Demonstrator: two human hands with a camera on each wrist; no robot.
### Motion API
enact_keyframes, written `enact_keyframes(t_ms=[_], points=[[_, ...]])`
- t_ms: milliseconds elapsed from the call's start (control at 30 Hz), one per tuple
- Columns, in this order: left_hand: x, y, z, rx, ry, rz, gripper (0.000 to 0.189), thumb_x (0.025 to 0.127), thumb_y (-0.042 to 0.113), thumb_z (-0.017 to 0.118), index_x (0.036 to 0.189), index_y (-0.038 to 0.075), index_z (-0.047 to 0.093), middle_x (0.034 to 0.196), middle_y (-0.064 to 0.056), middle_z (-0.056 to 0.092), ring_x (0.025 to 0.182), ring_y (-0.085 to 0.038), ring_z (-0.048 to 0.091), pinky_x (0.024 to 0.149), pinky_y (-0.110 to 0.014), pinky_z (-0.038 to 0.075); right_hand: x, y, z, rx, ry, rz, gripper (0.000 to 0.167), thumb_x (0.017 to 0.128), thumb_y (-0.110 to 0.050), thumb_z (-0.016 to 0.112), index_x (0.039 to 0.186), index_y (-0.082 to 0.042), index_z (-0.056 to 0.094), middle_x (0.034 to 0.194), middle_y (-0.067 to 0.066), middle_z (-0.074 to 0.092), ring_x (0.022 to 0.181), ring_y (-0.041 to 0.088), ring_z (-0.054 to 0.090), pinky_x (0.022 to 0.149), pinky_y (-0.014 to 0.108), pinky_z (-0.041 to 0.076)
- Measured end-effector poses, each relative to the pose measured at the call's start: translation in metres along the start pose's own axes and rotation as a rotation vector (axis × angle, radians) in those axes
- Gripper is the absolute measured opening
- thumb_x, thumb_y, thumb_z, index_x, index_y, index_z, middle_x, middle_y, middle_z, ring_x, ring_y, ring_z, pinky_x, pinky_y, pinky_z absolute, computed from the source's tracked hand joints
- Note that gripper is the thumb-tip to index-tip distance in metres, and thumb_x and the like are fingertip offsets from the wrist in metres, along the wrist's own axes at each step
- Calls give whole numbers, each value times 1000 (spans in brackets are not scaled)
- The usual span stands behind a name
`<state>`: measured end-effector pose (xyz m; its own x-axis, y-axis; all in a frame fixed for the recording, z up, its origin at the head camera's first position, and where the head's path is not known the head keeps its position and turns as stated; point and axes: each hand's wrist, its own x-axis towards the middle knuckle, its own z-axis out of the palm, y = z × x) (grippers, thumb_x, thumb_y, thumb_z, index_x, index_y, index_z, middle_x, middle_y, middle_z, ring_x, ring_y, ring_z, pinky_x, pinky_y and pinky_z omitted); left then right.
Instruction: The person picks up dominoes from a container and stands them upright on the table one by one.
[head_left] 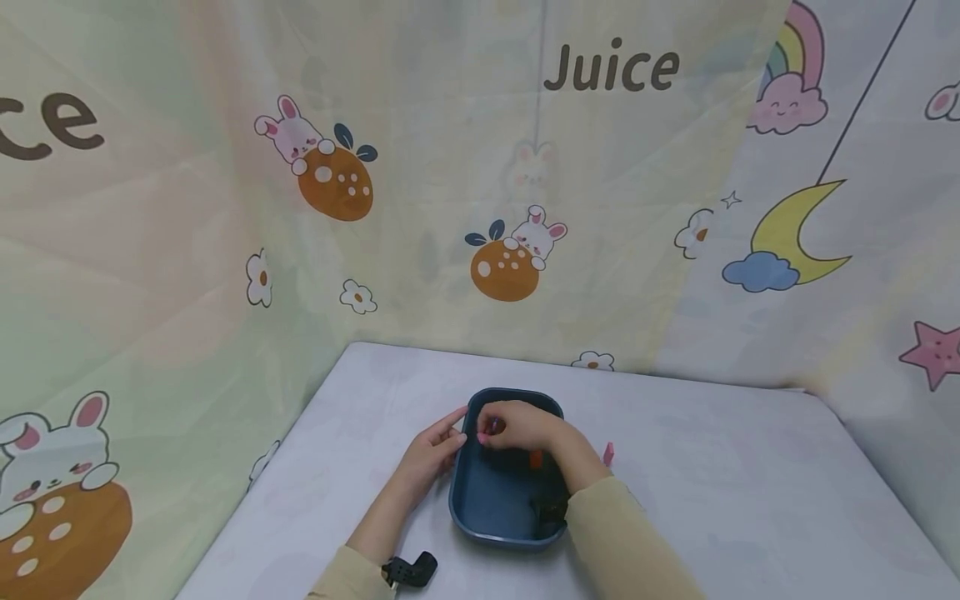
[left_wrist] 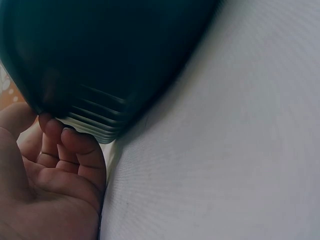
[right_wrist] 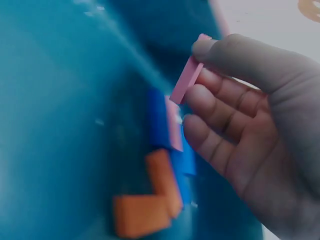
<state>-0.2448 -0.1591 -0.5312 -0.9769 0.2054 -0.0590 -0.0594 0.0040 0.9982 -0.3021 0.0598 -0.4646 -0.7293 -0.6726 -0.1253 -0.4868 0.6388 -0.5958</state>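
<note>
My right hand [head_left: 517,423] is over the far part of a dark blue plastic tub [head_left: 480,500]. It pinches a slim pink block [right_wrist: 186,80] between thumb and fingertips, the block tilted above the tub's floor. Close below it in the right wrist view lie blue blocks [right_wrist: 159,120], another pink block [right_wrist: 174,125] and orange blocks [right_wrist: 142,215], bunched together. At the tub's left side, my left hand [head_left: 429,454] holds the rim, with its thumb at the edge and curled fingertips against the ribbed outer wall [left_wrist: 95,117].
A pink piece [head_left: 608,454] is on the white-covered table [head_left: 750,483] just right of the tub, beside the right forearm. Black wrist devices [head_left: 411,570] are on both arms. Printed cloth [head_left: 435,167] with cartoon rabbits hangs behind and at the sides.
</note>
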Motion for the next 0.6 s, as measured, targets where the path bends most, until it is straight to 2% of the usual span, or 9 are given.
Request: enact_keyframes(t_ms=[133, 333, 500, 600], points=[[1, -1, 2, 13, 9, -6, 51, 95, 31, 65, 144, 30, 51, 94, -4, 58, 74, -17, 53, 68, -27, 46, -17, 1, -18, 69, 60, 18, 11, 93, -29, 69, 102, -30, 63, 95, -8, 64, 86, 15, 61, 76, 29, 54], [1, 0, 4, 31, 27, 0, 49, 97, 28, 63, 144, 30, 51, 94, -4, 58, 74, -17, 54, 68, -27, 47, -48, 8, -43, 146, 153, 3, 16, 91, -19, 68, 105, -24, 60, 95, -4, 65, 87, 16, 62, 82, 33, 55], [1, 0, 3, 54, 35, 1, 50, 97, 29, 62, 145, 30, 50, 95, -4, 58, 75, -16, 55, 70, -27, 49, -74, 20, -53, 188, 197, 23, 17, 93, -20, 67, 108, -19, 58, 95, -3, 68, 87, 16, 64, 85, 36, 55], [1, 0, 2, 56, 30, -5, 50, 97, 29, 62, 146, 30, 49, 97, -6, 58, 76, -16, 56, 71, -27, 49, -88, 32, -55, 194, 243, 42, 17, 94, -20, 66, 108, -19, 58, 94, 0, 70, 86, 16, 64, 80, 34, 54]])
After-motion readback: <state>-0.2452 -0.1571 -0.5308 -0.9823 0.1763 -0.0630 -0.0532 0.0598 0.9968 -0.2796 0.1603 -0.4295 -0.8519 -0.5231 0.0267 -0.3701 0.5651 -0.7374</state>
